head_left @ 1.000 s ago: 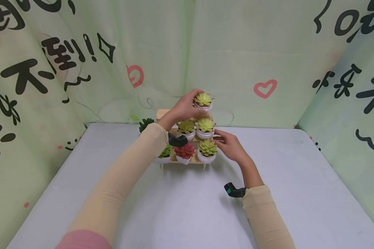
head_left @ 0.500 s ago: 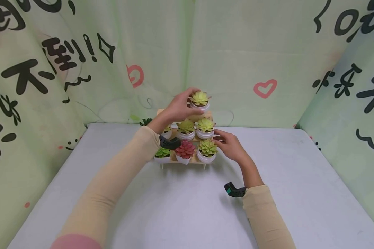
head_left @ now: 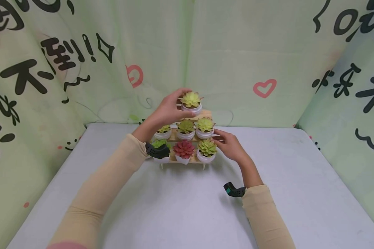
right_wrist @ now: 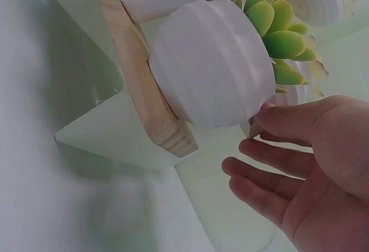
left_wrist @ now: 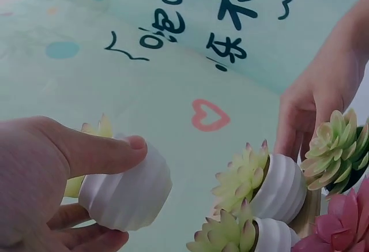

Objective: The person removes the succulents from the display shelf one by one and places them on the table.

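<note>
- Left hand (head_left: 167, 110) grips a potted yellow-green succulent (head_left: 192, 101) near a wooden stand's (head_left: 206, 114) top tier.
- Right hand (head_left: 230, 147), fingers parted, beside the stand; cannot tell whether it grips.

In the head view, you get soft, even, moderately bright light across the bench (head_left: 180, 207) and the curtain (head_left: 224, 62). Faint, soft-edged shadows lie below the wooden rack (head_left: 206, 115) and beside your right sleeve (head_left: 266, 214). Both wrist views reach you dimmer and greyer, with muted colours. In the right one, you see broad, blurry shadows on the bench, a grey-shaded near pot (right_wrist: 213, 61) and a softer, hazier far pot (right_wrist: 317, 4).
</note>
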